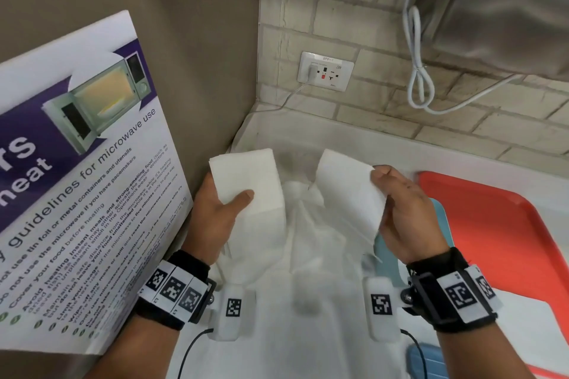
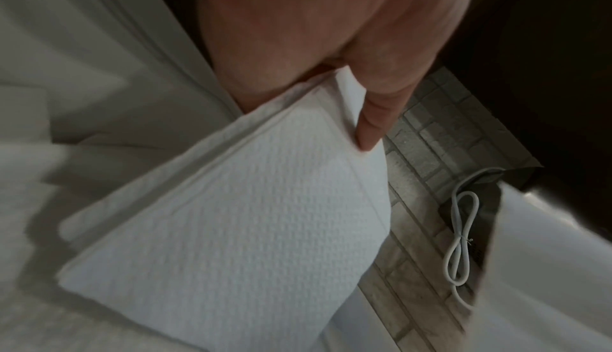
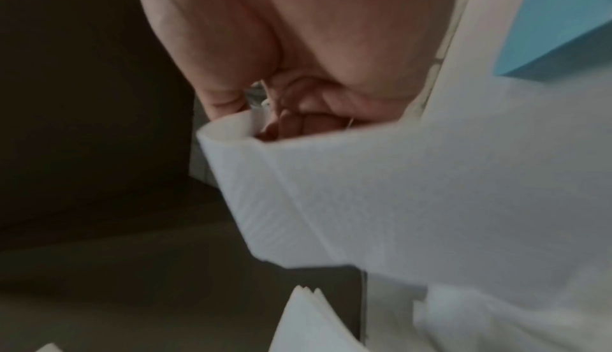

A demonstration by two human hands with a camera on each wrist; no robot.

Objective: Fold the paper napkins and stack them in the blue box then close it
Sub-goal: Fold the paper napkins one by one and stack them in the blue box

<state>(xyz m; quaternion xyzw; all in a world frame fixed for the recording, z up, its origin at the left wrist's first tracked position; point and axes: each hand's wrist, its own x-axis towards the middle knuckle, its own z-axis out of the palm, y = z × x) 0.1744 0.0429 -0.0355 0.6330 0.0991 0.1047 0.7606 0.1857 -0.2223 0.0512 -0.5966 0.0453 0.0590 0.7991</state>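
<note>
poster (image 1: 77, 181) left | napkin pile (image 1: 308, 255) centre | tray (image 1: 492, 224) right | socket (image 1: 325, 71) behind

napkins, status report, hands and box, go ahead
Left hand holds a folded napkin. Right hand pinches another napkin. Blue box mostly hidden behind right hand. Loose napkins piled below.

White countertop (image 1: 354, 138) is carrying a loose napkin pile (image 1: 308, 255); red tray (image 1: 498, 224) is sitting right of the pile, microwave poster (image 1: 77, 178) is leaning left of it.
</note>
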